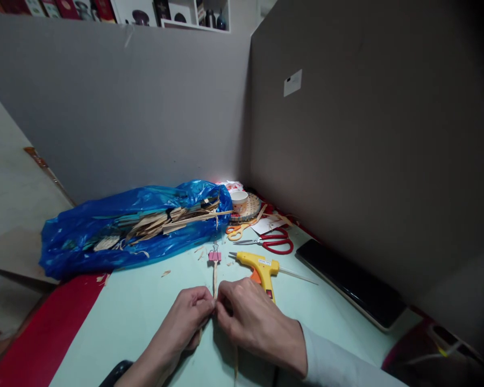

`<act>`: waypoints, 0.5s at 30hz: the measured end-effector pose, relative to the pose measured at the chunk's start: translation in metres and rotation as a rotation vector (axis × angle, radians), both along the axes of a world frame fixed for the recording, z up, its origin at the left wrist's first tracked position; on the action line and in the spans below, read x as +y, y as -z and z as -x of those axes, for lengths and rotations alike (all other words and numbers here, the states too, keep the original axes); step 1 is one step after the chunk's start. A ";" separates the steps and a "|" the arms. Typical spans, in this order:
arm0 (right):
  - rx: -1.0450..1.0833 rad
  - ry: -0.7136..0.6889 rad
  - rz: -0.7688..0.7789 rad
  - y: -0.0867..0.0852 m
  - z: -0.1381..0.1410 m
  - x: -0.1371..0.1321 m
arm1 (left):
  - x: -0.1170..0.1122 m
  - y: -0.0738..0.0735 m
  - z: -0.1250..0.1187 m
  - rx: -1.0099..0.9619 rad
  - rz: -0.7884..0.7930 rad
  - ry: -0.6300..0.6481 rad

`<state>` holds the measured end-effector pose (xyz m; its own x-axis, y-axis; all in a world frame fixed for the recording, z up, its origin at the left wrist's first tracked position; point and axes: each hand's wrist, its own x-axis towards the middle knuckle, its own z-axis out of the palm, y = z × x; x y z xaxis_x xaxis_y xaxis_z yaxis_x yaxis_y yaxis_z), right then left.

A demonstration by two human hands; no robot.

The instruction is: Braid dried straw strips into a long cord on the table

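A narrow plaited straw cord (pixel 215 277) runs toward me from a pink binder clip (pixel 215 256) that grips its far end on the pale green table. My left hand (pixel 189 314) pinches the cord's near end from the left. From the right, my right hand (pixel 246 312) pinches it at the same spot, fingertips almost touching the left ones. Loose strands trail below both hands. The fingers partly hide the point where the strands cross. Just beyond my right hand lies a yellow glue gun (pixel 262 263) with an orange trigger and a glue stick in its back.
Red-handled scissors (pixel 277 244) and orange-handled scissors (pixel 236 232) lie past the glue gun. A blue plastic bag (pixel 89 231) of dried straw leaves (pixel 157 226) fills the back left. A paper cup (pixel 239 201) stands on a woven tray (pixel 255 207). At right lies a black phone-like slab (pixel 347 279).
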<state>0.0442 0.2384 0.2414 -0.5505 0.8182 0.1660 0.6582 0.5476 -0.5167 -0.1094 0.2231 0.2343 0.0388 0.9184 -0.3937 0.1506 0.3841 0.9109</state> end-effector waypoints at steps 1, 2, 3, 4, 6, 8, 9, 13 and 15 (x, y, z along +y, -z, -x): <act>0.012 -0.030 -0.012 0.001 0.001 -0.001 | 0.000 0.001 0.001 -0.022 0.014 0.001; 0.017 -0.061 -0.028 0.001 0.001 -0.002 | 0.000 0.002 0.002 -0.050 0.027 0.005; 0.013 -0.092 -0.047 0.002 0.002 -0.003 | 0.000 0.003 0.004 -0.081 0.039 0.012; 0.001 -0.124 -0.069 0.002 0.002 -0.004 | -0.001 0.004 0.006 -0.112 0.049 0.022; -0.035 -0.190 -0.122 0.003 0.003 -0.005 | -0.001 0.003 0.009 -0.176 0.059 0.037; -0.080 -0.250 -0.168 0.003 0.003 -0.007 | -0.001 0.002 0.012 -0.245 0.066 0.051; -0.103 -0.272 -0.186 0.003 0.003 -0.008 | 0.000 0.002 0.013 -0.271 0.066 0.056; -0.139 -0.270 -0.140 -0.004 0.001 -0.008 | -0.001 0.001 0.013 -0.231 0.051 0.055; -0.080 -0.160 -0.078 -0.008 0.000 -0.005 | -0.001 0.000 0.013 -0.200 0.043 0.052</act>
<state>0.0444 0.2335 0.2497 -0.6867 0.7052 0.1763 0.5963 0.6852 -0.4182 -0.1223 0.2216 0.2340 0.1676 0.8954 -0.4125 -0.0111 0.4201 0.9074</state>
